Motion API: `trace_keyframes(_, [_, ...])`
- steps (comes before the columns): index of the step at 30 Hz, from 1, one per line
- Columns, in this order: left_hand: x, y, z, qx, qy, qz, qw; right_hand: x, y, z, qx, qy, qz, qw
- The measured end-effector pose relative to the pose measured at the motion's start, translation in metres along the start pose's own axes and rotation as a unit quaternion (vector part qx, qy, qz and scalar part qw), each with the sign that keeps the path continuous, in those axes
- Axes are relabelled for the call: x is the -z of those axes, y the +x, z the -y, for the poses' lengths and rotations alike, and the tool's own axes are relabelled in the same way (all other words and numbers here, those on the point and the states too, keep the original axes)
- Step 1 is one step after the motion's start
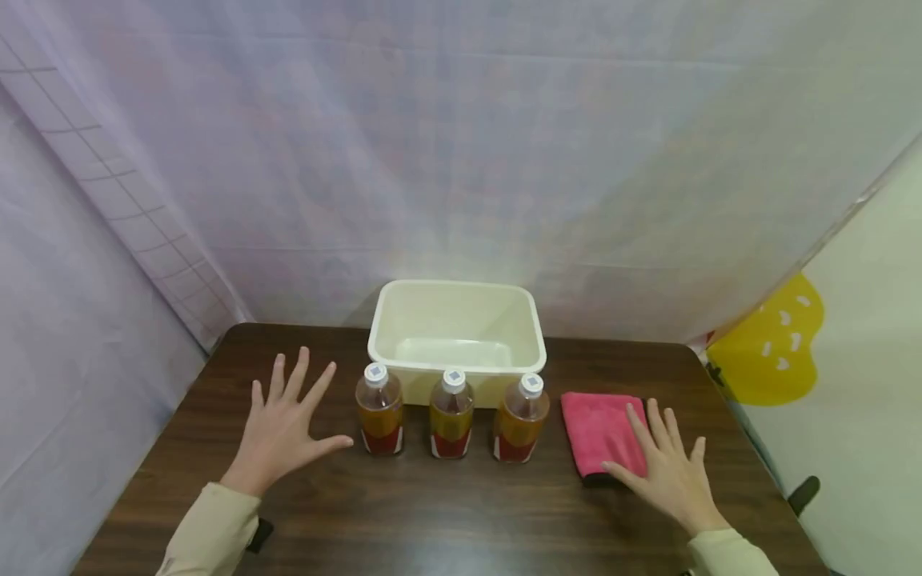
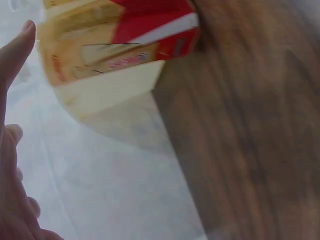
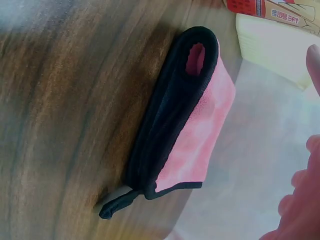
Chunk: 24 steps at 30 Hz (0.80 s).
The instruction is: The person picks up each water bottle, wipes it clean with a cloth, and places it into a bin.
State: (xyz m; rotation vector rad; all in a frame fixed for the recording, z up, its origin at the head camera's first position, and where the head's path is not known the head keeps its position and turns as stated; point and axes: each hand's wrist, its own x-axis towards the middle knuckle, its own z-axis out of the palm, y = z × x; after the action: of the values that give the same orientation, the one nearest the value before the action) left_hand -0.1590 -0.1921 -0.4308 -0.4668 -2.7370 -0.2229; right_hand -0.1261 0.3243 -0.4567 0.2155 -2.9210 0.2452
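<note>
Three bottles of amber drink with white caps stand in a row: a left bottle (image 1: 380, 412), a middle bottle (image 1: 451, 416) and a right bottle (image 1: 520, 420). Left of them my left hand (image 1: 281, 428) is spread over the table, holding nothing, its thumb pointing toward the left bottle. On the other side my right hand (image 1: 671, 472) hovers with fingers spread, overlapping the edge of a folded pink cloth (image 1: 601, 432) in the head view. The right wrist view shows the cloth's black border and small loop, with the fingers apart from it.
Behind the bottles stands a cream plastic basin (image 1: 461, 384). The dark wooden table (image 1: 432, 520) backs onto a pale curtain (image 1: 461, 160). A yellow cut-out shape (image 1: 774, 344) hangs beyond the table's right edge.
</note>
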Motion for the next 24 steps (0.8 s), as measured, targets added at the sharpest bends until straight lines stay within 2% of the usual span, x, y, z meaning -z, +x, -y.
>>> trace_keyframes(6, [0.011,0.011,-0.012,-0.012,-0.003,-0.019,0.9998,-0.003,0.004,0.0,0.004,0.001,0.003,1.0])
trace_keyframes(14, [0.028,0.024,-0.03,0.029,-0.034,-0.042,0.9981,-0.002,0.009,0.0,-0.047,0.029,0.059,0.997])
trace_keyframes(20, [0.041,0.039,-0.046,0.0,-0.058,-0.058,0.9966,-0.002,0.016,-0.003,-0.059,0.081,0.084,0.991])
trace_keyframes(24, [0.045,0.049,-0.062,-0.034,-0.08,-0.07,0.9937,-0.003,0.02,-0.005,-0.056,0.084,0.086,0.991])
